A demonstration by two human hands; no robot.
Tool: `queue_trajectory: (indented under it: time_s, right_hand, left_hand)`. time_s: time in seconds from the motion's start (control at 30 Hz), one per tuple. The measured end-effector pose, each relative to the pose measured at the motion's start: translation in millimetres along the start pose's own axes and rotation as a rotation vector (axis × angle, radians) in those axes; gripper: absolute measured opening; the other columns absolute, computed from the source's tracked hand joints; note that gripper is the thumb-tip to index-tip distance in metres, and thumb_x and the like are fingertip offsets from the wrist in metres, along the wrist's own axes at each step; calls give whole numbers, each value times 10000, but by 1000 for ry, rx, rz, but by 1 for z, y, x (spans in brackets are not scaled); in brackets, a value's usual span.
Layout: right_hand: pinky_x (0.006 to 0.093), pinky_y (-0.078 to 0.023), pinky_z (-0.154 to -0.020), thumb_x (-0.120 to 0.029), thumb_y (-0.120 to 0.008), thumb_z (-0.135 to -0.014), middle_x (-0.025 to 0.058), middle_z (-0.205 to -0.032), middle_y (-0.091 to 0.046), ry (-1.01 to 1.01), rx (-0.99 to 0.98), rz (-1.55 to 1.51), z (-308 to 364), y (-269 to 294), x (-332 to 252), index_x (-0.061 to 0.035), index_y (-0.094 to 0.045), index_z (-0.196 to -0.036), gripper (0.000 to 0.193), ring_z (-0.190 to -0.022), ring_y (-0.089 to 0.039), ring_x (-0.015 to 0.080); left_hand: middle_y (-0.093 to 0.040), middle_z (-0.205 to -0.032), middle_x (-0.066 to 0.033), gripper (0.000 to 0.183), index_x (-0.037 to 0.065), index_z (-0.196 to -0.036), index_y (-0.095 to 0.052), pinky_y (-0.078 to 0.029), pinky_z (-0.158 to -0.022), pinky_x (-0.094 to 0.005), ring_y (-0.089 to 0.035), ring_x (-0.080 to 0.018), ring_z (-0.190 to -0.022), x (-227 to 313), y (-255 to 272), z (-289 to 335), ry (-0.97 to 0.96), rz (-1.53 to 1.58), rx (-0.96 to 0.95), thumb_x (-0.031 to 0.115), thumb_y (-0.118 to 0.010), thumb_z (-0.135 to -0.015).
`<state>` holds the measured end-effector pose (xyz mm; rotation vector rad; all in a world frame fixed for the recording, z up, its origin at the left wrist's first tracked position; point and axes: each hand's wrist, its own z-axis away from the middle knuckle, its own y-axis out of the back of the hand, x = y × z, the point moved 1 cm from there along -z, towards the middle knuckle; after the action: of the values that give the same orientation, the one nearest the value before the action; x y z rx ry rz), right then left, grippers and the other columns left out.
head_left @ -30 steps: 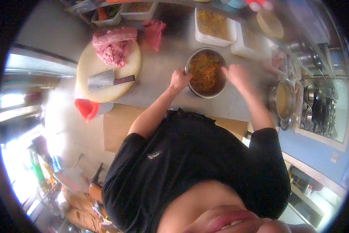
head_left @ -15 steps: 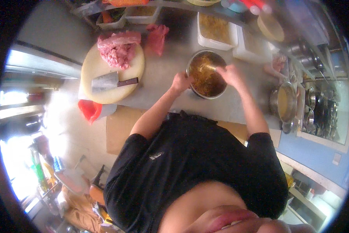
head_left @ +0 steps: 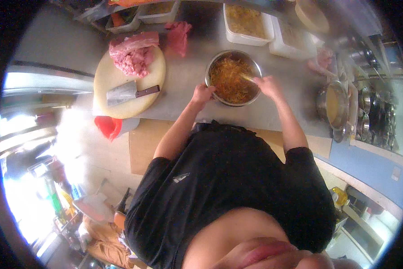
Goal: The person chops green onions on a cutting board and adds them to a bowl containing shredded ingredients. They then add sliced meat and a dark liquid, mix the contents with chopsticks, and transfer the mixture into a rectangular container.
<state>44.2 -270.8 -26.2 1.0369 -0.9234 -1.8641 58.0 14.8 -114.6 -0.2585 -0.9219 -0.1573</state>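
Note:
A round steel bowl (head_left: 237, 105) stands on the steel counter in front of me, with a shredded orange-brown mixture (head_left: 232, 80) inside. On its left rim is my left hand (head_left: 203, 94), fingers closed round the edge. My right hand (head_left: 268, 86), at the bowl's right side, is closed on a pale slim utensil (head_left: 248, 78). The utensil's far end reaches into the mixture; whether it is a spoon or chopsticks cannot be made out.
To the left, a round cutting board (head_left: 141, 101) bears raw meat (head_left: 132, 54) and a cleaver (head_left: 122, 93). Beyond the bowl are a white tub of yellowish food (head_left: 246, 22) and another white container (head_left: 293, 40). A steel pot (head_left: 333, 105) sits at the right.
The bowl appears slightly higher and further left in the picture, as the whole view has shifted. The utensil has moved from the bowl's middle toward its right side, and the mixture lies differently.

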Motion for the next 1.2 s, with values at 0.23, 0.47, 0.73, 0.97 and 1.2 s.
queue_trajectory:
  time_s: [0.23,0.47,0.73,0.97,1.2]
  right_hand:
    - [394,-451,-582,-511,-564,-883,127,-620,-592,-30,135,-311,16,19,3,-5,-641,-706,542,-584,-579,243]
    - [452,-474,-648,-554,-521,-877,221,-746,-634,59,63,-230,0,4,10,8,-663,-740,595,-713,-629,356]
    - [478,-522,-606,-436,-549,-883,194,-653,-646,404,-100,292,41,-6,-56,-7,-678,-694,487,-635,-652,367]
    - [406,-528,-569,-392,-593,-875,151,-691,-651,760,295,512,20,42,-97,-41,-651,-780,369,-647,-659,295]
    - [477,-514,-712,-306,-573,-903,187,-878,-661,220,-57,474,-8,10,-45,-36,-679,-911,290,-816,-649,319]
  left_hand:
    - [-619,-864,-54,237,-4,-1052,-606,-484,-632,-333,-581,-162,-746,-7,4,0,-22,8,-16,156,-594,-878]
    - [-630,-877,-68,227,-9,-1024,-613,-479,-614,-331,-575,-164,-719,-24,9,-13,-25,-29,-11,160,-597,-874]
    - [-646,-914,-95,251,-20,-1049,-606,-533,-716,-374,-619,-211,-823,10,2,5,-29,92,-79,177,-599,-893]
    - [-660,-834,-113,247,6,-989,-647,-534,-658,-368,-639,-208,-744,61,-7,25,-135,-322,-30,194,-613,-832]
    - [-644,-705,-165,271,1,-866,-650,-510,-666,-385,-651,-240,-673,71,0,15,-277,-438,307,234,-596,-738]
